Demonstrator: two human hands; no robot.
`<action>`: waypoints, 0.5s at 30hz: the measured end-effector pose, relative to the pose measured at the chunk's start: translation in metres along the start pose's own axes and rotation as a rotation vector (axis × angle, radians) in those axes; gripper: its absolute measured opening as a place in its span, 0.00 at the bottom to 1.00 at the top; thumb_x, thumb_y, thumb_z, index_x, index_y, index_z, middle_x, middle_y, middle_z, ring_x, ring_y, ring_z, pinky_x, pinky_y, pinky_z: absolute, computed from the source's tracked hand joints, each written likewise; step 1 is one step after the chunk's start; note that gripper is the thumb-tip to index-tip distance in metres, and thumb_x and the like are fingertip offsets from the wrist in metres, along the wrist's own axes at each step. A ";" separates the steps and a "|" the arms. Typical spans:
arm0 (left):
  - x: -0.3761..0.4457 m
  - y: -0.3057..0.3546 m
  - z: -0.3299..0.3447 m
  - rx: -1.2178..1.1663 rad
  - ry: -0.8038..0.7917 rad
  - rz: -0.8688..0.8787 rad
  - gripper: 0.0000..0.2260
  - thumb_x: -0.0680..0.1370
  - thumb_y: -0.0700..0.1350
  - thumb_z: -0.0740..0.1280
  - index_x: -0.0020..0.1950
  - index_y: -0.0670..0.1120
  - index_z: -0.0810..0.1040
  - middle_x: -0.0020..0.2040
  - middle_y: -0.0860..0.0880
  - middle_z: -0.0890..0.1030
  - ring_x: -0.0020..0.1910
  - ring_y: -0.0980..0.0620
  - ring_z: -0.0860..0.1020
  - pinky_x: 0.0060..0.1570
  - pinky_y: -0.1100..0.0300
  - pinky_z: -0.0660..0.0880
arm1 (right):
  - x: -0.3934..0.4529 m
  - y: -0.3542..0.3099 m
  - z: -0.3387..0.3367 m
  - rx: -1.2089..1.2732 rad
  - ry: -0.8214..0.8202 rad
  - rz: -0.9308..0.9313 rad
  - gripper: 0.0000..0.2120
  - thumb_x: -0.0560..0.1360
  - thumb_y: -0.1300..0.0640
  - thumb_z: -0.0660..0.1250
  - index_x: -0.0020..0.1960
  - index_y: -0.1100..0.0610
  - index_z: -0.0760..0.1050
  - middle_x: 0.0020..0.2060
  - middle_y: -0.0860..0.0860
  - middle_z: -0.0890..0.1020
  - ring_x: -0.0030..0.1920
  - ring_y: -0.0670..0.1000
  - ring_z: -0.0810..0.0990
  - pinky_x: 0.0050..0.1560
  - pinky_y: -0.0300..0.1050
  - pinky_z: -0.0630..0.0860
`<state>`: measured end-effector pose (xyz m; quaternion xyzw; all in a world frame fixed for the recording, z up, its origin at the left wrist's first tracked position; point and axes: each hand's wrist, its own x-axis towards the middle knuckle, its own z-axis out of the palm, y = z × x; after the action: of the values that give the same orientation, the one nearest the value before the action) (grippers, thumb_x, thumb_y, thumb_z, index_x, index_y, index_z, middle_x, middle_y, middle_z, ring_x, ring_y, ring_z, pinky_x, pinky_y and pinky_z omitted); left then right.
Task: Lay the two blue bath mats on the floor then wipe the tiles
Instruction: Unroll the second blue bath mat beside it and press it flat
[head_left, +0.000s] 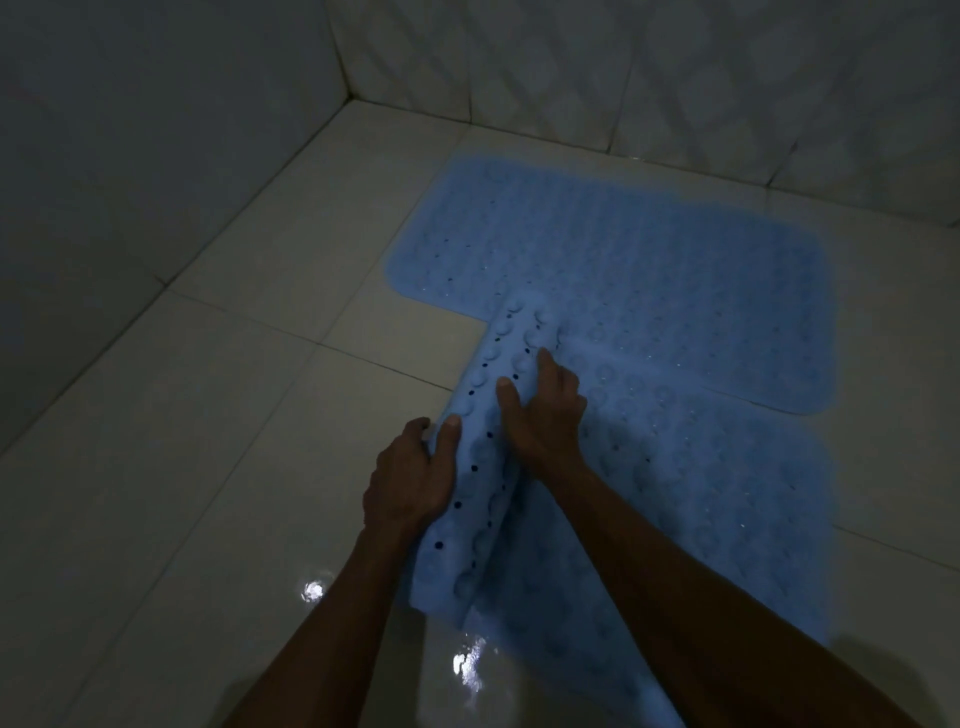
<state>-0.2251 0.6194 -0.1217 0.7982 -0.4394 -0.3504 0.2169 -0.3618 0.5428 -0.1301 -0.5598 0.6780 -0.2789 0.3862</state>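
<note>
The room is a dim tiled corner. The floor (208, 415) is laid with large pale glossy tiles split by thin dark grout lines, and it fills the frame from about 7 o'clock up toward 12. Two walls (130, 130) of pale tiles meet in a corner near 12 o'clock; the one running toward 2 o'clock carries a faint diamond pattern. Bright wet-looking glints (470, 670) sit on the floor at about 6 o'clock.

The far mat (649, 249), blue and dotted with small holes, lies flat on the floor between 12 and 3 o'clock, its long edge near the patterned wall. The near mat (701, 493), also blue, runs from the centre down toward 5 o'clock, and its far end overlaps the far mat. Its left edge is curled up and over, so the underside with round suction cups and dark holes faces up along a strip from the centre to 6 o'clock.

The left hand (410, 478), just below centre, is closed on that curled edge, thumb on top and fingers wrapped around the outer side. The right hand (545, 410), just beside it at centre, presses down on the mat inside the fold, fingers bent and spread; whether it pinches any material I cannot tell.
</note>
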 end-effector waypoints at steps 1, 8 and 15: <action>0.003 -0.001 -0.003 0.013 0.001 0.007 0.36 0.77 0.73 0.52 0.75 0.50 0.68 0.68 0.45 0.77 0.64 0.44 0.77 0.63 0.48 0.73 | 0.003 0.000 0.003 -0.021 -0.023 0.035 0.35 0.80 0.45 0.65 0.81 0.52 0.54 0.78 0.60 0.56 0.76 0.62 0.57 0.74 0.53 0.55; 0.026 -0.015 -0.024 0.049 0.133 0.004 0.25 0.81 0.64 0.50 0.61 0.50 0.78 0.56 0.44 0.83 0.57 0.41 0.79 0.54 0.49 0.76 | 0.007 -0.029 0.039 0.055 -0.108 -0.164 0.31 0.82 0.50 0.63 0.81 0.53 0.56 0.78 0.59 0.60 0.78 0.58 0.59 0.77 0.60 0.59; 0.033 -0.026 -0.035 0.222 0.124 0.071 0.26 0.80 0.67 0.55 0.72 0.52 0.68 0.64 0.46 0.78 0.60 0.43 0.77 0.55 0.51 0.75 | 0.021 -0.030 0.066 -0.203 -0.273 -0.258 0.26 0.84 0.54 0.58 0.79 0.60 0.58 0.79 0.60 0.59 0.79 0.56 0.57 0.78 0.51 0.51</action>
<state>-0.1721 0.6055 -0.1275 0.8214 -0.4892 -0.2415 0.1662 -0.2922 0.5194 -0.1460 -0.7107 0.5666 -0.1778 0.3772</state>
